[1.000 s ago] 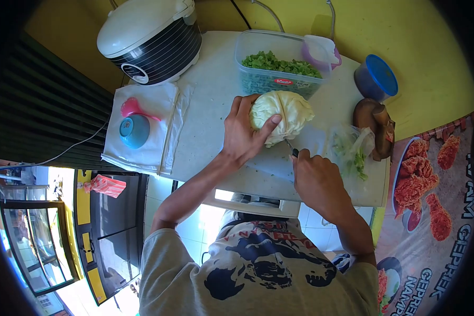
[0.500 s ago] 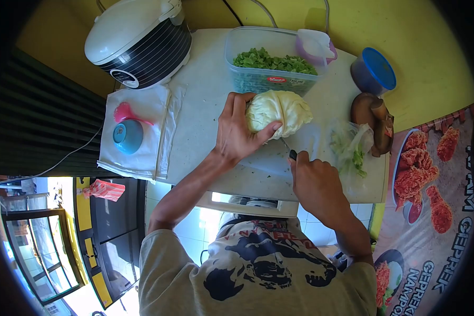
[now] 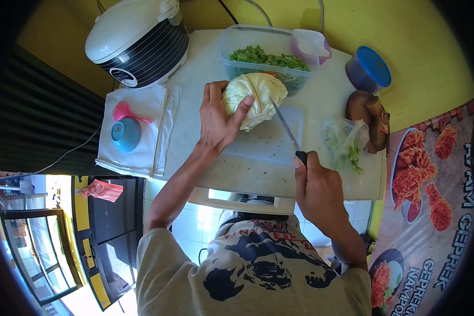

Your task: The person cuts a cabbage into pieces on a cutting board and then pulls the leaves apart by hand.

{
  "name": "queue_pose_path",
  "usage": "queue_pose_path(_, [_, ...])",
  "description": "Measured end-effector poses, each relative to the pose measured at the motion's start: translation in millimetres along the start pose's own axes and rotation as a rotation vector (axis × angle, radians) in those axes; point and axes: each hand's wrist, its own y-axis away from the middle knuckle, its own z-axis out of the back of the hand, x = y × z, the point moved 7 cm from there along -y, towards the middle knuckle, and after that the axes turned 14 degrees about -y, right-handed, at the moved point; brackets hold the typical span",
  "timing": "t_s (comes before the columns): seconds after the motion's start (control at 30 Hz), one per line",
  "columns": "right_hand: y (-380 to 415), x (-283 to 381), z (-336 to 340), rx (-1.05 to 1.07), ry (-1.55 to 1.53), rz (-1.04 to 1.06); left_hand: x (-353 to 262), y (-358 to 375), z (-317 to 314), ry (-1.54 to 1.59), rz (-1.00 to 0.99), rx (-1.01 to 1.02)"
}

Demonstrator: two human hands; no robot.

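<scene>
Right hand [image 3: 316, 187] near edge of the white table [image 3: 247, 174], fingers closed around black knife [image 3: 288, 129] handle, blade pointing far-left, tip at the cabbage [image 3: 255, 92]. Left hand [image 3: 218, 118] grips the cabbage's left side, thumb on top. Just beyond: clear tub of chopped greens [image 3: 266, 55]. Rice cooker [image 3: 137, 39] far left.

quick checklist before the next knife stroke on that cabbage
1. Left hand steadying the cabbage: ok, palm and fingers wrap its left side.
2. Right hand gripping the knife: ok, closed on the handle.
3. Blade free of the left fingers: ok, it lies on the cabbage's right side.
4. Blade edge facing down: cannot tell.
5. Room on the board: not ok, the cabbage sits against the container of greens.
</scene>
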Motion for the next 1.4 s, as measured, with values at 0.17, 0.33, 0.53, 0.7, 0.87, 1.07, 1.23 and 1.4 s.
queue_pose_path(0.17, [-22.4,-11.5,-37.4,-0.078,-0.101,0.047,-4.8,13.9,2.1,0.014,-0.009,-0.006])
queue_pose_path(0.33, [-33.4,-6.3,-41.6,-0.092,-0.075,0.091,-4.7,14.6,3.1,0.016,-0.005,-0.008])
queue_pose_path(0.53, [-45.2,-3.2,-43.7,-0.101,-0.01,0.082,-4.9,13.9,1.2,0.014,-0.036,-0.012])
queue_pose_path(0.7, [-56.9,2.4,-47.0,0.011,0.045,-0.04,-16.9,23.3,1.9,-0.013,-0.132,-0.026])
queue_pose_path(0.87, [-62.9,-1.9,-47.4,0.102,0.037,-0.108,-14.4,18.7,1.2,0.013,-0.159,-0.006])
queue_pose_path(1.07, [-63.2,-12.0,-59.7,0.108,-0.072,-0.142,-9.8,9.5,0.0,0.003,-0.132,0.037])
queue_pose_path(1.23, [-44.8,-27.8,-86.7,0.113,-0.13,-0.215,0.4,6.2,-1.9,0.05,0.011,0.051])
queue_pose_path(1.4, [-33.9,-40.0,-99.4,0.219,-0.052,-0.282,12.7,3.1,0.5,0.119,0.115,0.071])
